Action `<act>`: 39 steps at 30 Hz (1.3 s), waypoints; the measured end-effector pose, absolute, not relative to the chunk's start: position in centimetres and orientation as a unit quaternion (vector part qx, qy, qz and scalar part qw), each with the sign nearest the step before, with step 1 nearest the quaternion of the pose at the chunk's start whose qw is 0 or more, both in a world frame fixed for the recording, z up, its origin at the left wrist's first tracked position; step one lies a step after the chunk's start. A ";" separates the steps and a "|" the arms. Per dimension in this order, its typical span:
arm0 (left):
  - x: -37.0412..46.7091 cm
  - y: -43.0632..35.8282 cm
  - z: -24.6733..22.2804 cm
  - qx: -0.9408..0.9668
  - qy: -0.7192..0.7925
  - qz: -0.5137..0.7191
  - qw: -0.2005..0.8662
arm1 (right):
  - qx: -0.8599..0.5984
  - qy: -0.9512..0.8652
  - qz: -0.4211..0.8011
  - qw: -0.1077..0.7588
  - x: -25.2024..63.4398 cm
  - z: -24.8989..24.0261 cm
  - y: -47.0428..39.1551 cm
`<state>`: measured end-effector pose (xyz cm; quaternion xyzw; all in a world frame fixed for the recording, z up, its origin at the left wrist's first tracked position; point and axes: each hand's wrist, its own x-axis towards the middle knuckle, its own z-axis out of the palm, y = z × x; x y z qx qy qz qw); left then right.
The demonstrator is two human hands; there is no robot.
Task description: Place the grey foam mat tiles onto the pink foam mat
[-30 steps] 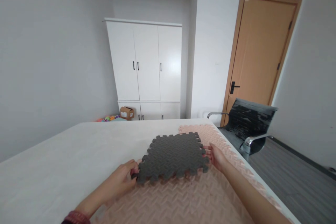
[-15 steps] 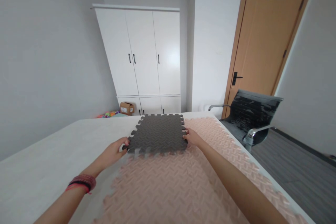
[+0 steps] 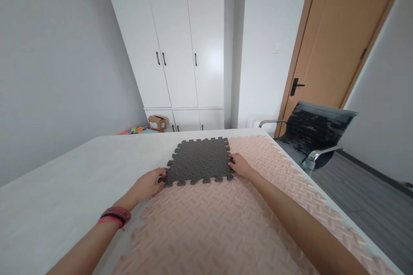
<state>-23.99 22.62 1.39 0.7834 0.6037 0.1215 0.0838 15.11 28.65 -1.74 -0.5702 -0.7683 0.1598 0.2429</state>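
Grey foam tile (image 3: 200, 160) lying flat on the white table (image 3: 64, 180), at the far left corner of the pink foam mat (image 3: 226, 223). Near and right toothed edges butted against pink tiles; far and left edges free.

Left hand (image 3: 149, 184) at the tile's near-left corner, fingers curled, pinching that corner. Right hand (image 3: 240, 165) at the right edge near the near-right corner, fingers (image 3: 231, 160) pressed flat onto the seam, held together rather than spread.

Teeth along the near edge look only partly seated, dark tabs sitting on top of pink in places; hard to tell for certain at this resolution.

To do the step well:
- Line up tabs with slots on both mating edges first, no forcing.
- Start at the shared near-right corner, press tab by tab outward along each seam.
- Push straight down, not sideways, to avoid shoving the pink mat across the table.
- Keep the left corner low, not peeled up, so the seam closes flush.
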 end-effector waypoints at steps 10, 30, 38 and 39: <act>-22.6 22.1 1.8 0.755 0.653 0.048 -0.028 | -0.575 -0.790 0.096 0.192 14.6 -1.3 28.5; -18.5 17.5 2.3 0.802 0.594 0.012 -0.060 | -0.576 -0.808 -0.052 0.115 12.2 0.2 24.8; -17.3 16.9 1.5 0.797 0.598 0.017 -0.080 | -0.537 -0.837 -0.040 0.098 11.3 1.7 19.0; -17.3 16.8 1.4 0.798 0.597 0.019 -0.078 | -0.526 -0.844 -0.038 0.094 11.3 1.6 18.2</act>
